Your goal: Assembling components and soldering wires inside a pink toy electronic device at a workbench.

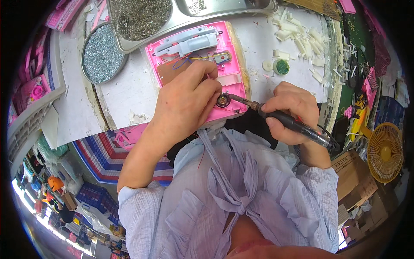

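Your left hand (pixel 187 101) is lying flat-ish on the pink plastic housing (pixel 194 56), fingers curled down and pressing it to the table (pixel 120 93), with the fingertips right by the small round speaker (pixel 223 101) near the housing's near right corner. It's pinning the part rather than wrapped around anything. Your right hand (pixel 290 111) is closed in a pen grip on the black soldering iron (pixel 284 121), and the metal tip reaches left to just touch the speaker's edge.

The housing sits at the near edge of the table, pretty much centred, open side up. You can see a brown circuit board (pixel 172 71), a little motor (pixel 222 57) with thin wires, and a grey plastic piece (pixel 189 43) toward its far edge.

Room is tight up top: the metal tray of small metal parts (pixel 140 19) butts right against the housing's far edge, and the round dish of screws (pixel 102 54) is just off its far left corner. To the right there's a bare patch of table, then a white disc (pixel 268 65) and a green round part (pixel 281 67), with a scatter of white plastic bits (pixel 302 41) toward the far right corner. The left side of the table is mostly bare up to the white basket (pixel 30 116) at the left edge.
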`<action>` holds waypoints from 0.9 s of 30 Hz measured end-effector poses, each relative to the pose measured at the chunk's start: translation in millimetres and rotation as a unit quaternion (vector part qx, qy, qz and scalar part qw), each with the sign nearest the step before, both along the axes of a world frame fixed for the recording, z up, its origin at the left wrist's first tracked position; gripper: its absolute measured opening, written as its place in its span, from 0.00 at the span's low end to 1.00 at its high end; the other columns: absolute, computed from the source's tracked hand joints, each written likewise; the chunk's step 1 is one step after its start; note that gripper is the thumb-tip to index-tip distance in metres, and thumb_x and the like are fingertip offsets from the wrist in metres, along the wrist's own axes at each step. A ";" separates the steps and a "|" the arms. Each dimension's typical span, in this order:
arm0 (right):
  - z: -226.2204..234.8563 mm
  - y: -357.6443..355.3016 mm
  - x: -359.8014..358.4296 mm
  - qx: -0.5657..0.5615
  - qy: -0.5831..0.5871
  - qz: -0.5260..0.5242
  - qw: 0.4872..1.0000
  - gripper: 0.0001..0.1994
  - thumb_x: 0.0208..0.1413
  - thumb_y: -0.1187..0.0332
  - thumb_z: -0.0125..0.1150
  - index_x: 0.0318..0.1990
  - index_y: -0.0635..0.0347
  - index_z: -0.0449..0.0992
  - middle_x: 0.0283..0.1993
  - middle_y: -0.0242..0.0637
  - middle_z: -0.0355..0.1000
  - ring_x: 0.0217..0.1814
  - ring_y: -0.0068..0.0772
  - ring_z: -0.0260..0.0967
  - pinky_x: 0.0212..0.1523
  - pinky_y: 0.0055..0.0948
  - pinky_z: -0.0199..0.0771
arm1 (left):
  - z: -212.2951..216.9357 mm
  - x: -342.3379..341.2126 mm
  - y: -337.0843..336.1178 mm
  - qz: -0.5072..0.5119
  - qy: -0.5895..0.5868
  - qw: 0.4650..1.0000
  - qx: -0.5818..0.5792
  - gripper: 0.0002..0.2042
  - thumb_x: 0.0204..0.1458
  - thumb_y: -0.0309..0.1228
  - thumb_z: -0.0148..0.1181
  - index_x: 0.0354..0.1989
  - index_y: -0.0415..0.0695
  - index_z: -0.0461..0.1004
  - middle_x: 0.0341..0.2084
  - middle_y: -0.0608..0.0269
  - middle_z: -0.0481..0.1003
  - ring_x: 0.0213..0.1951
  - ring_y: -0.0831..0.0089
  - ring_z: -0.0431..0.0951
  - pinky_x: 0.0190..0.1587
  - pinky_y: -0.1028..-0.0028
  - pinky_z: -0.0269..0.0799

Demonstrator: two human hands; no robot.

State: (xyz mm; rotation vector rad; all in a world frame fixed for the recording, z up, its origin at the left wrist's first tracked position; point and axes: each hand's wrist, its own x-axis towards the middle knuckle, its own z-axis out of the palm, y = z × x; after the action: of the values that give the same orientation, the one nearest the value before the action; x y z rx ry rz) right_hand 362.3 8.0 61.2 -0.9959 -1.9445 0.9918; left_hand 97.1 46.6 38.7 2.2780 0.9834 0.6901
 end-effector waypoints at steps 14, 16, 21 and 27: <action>-0.7 0.1 -5.2 0.062 -0.010 0.020 0.998 0.10 0.49 0.72 0.69 0.38 0.64 0.78 0.21 0.36 0.68 0.19 0.37 0.60 0.23 0.34 0.59 | -3.2 -0.6 -4.3 0.010 0.012 1.000 0.011 0.07 0.50 0.25 0.66 0.36 0.42 0.75 0.44 0.61 0.74 0.40 0.62 0.80 0.37 0.64 0.79; 2.2 1.1 -3.6 0.062 -0.011 0.018 0.998 0.09 0.49 0.72 0.69 0.38 0.64 0.78 0.20 0.36 0.68 0.19 0.37 0.60 0.23 0.34 0.60 | -3.3 -0.8 -4.4 0.011 0.012 1.000 0.014 0.07 0.50 0.25 0.66 0.36 0.42 0.75 0.44 0.61 0.74 0.40 0.61 0.80 0.37 0.64 0.79; 5.5 -0.2 0.8 0.062 -0.008 0.005 0.998 0.10 0.49 0.72 0.69 0.38 0.65 0.78 0.20 0.36 0.67 0.20 0.36 0.61 0.23 0.34 0.61 | -4.7 -1.3 -4.7 0.011 0.004 1.000 0.010 0.07 0.49 0.24 0.67 0.35 0.43 0.75 0.44 0.60 0.74 0.40 0.61 0.80 0.38 0.64 0.79; 10.7 0.0 9.9 0.039 0.015 -0.016 0.999 0.14 0.40 0.78 0.69 0.39 0.61 0.80 0.24 0.35 0.74 0.21 0.34 0.65 0.24 0.31 0.63 | -3.6 -3.3 -3.8 0.001 -0.014 1.000 -0.012 0.12 0.45 0.17 0.71 0.38 0.40 0.78 0.43 0.55 0.75 0.37 0.61 0.81 0.37 0.66 0.78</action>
State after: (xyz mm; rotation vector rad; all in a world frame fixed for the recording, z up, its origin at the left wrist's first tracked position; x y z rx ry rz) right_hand 372.2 8.0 71.9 -0.9596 -1.9223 0.9018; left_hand 93.7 42.8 35.1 2.2418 0.9762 0.7058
